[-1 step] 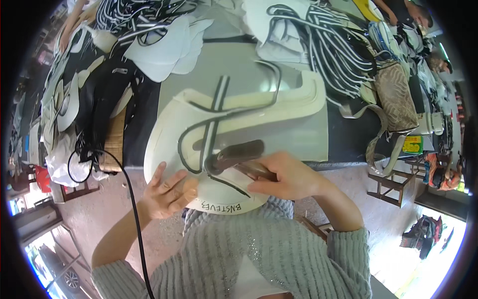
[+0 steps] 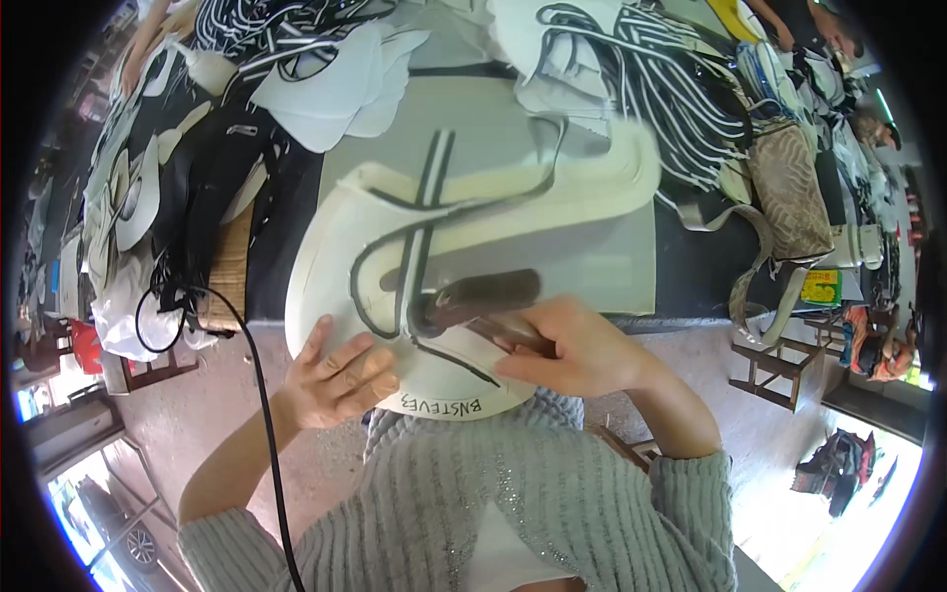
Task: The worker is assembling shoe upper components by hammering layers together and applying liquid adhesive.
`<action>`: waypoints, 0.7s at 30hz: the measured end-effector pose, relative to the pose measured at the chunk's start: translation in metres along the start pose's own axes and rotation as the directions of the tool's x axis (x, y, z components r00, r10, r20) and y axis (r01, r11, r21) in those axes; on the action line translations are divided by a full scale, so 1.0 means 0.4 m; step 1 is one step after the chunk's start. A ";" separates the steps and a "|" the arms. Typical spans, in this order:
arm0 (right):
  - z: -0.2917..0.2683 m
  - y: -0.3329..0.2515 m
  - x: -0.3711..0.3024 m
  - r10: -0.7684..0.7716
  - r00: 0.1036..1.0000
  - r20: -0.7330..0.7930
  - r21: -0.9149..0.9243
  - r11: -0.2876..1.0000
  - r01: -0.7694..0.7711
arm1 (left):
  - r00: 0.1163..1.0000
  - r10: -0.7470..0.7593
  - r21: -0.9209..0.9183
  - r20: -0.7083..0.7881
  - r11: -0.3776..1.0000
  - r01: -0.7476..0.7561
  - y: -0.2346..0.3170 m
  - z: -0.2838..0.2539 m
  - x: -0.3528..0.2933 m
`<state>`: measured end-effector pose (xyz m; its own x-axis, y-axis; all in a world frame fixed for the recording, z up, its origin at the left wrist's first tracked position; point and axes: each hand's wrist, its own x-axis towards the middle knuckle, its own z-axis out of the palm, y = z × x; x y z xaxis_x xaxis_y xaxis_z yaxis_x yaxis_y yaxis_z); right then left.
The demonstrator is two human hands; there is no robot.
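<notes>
A cream-white, flat shaped piece (image 2: pixel 321 266) lies tilted at the table's near edge, reaching to my body. On it sit a thick curved band (image 2: pixel 592 187) and thin dark-edged strips (image 2: pixel 424 227); the band's far end is blurred. Handwriting runs along its near rim. My left hand (image 2: pixel 340 380) presses on the near left edge with fingers spread, holding nothing else. In my right hand (image 2: pixel 582 350) is the handle of a hammer (image 2: pixel 488 292). Its dark head is over the middle of the piece, close to the strips; whether it touches them I cannot tell.
A grey board (image 2: pixel 612 281) covers the table under the piece. White cut pieces (image 2: pixel 326 94) and bundled black-and-white straps (image 2: pixel 681 118) lie beyond. A patterned bag (image 2: pixel 789 192) is at right. A black cable (image 2: pixel 261 395) hangs at left. Other people are at the far right.
The far end of the cream piece has shifted slightly up and to the right. The hammer has moved a little right with my right hand. My left hand stays nearly in place.
</notes>
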<state>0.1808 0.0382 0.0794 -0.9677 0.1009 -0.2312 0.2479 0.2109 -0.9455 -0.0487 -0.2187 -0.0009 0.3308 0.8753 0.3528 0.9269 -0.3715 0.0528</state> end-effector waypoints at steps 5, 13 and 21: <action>0.009 0.022 -0.050 0.045 0.952 -0.302 0.149 0.989 0.001 | 0.990 0.056 0.258 -0.131 0.966 -0.021 -0.066 -0.022 0.118; 0.004 0.163 -0.105 0.139 0.761 -0.634 -0.146 0.945 -0.294 | 0.854 -0.217 -0.375 0.472 0.827 0.418 -0.133 -0.062 0.262; 0.008 0.112 0.061 -0.098 0.920 -0.380 -0.550 0.824 -0.139 | 0.855 -0.519 -0.477 -0.027 0.758 0.445 -0.070 0.111 0.273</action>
<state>0.1681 0.0470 0.0307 -0.8965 0.4418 -0.0328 0.3647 0.6940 -0.6207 -0.0304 -0.0989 -0.0052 -0.2029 0.9323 0.2993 0.7649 -0.0399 0.6429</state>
